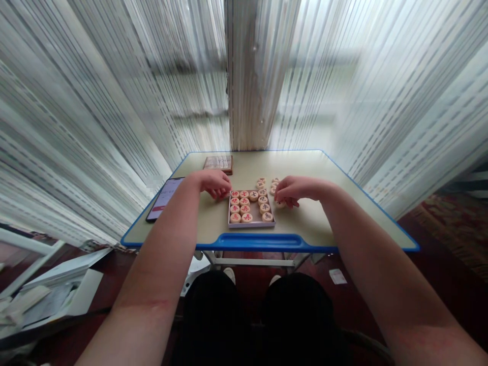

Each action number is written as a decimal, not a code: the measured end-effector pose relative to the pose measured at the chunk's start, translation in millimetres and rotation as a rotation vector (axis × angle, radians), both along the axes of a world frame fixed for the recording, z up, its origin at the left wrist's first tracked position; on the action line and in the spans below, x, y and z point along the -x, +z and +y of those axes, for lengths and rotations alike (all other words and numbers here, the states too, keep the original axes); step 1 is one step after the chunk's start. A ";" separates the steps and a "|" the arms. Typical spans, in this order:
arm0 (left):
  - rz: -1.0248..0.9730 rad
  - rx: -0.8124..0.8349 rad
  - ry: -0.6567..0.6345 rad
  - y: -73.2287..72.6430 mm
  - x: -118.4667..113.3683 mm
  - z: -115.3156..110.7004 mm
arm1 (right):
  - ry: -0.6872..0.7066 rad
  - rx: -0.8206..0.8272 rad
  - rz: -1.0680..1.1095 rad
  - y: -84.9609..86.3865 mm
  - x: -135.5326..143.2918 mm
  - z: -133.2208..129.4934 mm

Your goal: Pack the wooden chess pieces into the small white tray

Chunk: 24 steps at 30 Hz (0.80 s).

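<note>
A shallow box (256,224) stands on the table, holding round wooden Chinese chess pieces in rows, red-marked at left and dark-marked at right. Bare box floor shows between the columns. My left hand (214,183) hovers at the box's upper left corner, fingers loosely bent and apart; whether a fingertip touches the rim is unclear. To the right of the box, my right hand (292,190) has its fingers curled down and closed around a Chinese chess piece (280,205), partly hidden beneath them. More loose pieces (261,184) lie behind the box, and others (275,182) sit beside my right fingers.
A phone (159,207) with a lit screen lies at the table's left edge. Behind my left hand is a flat brown-edged box (218,163). The table (316,223) has a blue rim and front groove. Curtains (183,76) hang close behind it.
</note>
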<state>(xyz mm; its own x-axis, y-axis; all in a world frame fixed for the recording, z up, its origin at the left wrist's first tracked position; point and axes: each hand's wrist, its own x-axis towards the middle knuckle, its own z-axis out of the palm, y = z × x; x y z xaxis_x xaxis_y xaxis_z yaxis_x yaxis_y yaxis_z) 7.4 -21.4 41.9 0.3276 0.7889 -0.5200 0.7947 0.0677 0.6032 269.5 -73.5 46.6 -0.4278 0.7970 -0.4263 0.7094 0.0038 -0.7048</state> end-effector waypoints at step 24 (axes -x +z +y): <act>-0.185 -0.093 0.149 -21.0 -17.6 8.1 | -0.123 -0.184 -0.097 -16.5 17.8 12.2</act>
<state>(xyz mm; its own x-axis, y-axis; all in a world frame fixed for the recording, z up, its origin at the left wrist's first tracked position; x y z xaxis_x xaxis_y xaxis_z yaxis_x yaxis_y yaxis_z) 25.0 -13.3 20.9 0.2866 0.8775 -0.3846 0.6553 0.1133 0.7469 251.7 -61.3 30.1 -0.2868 0.9088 -0.3031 0.7766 0.0353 -0.6290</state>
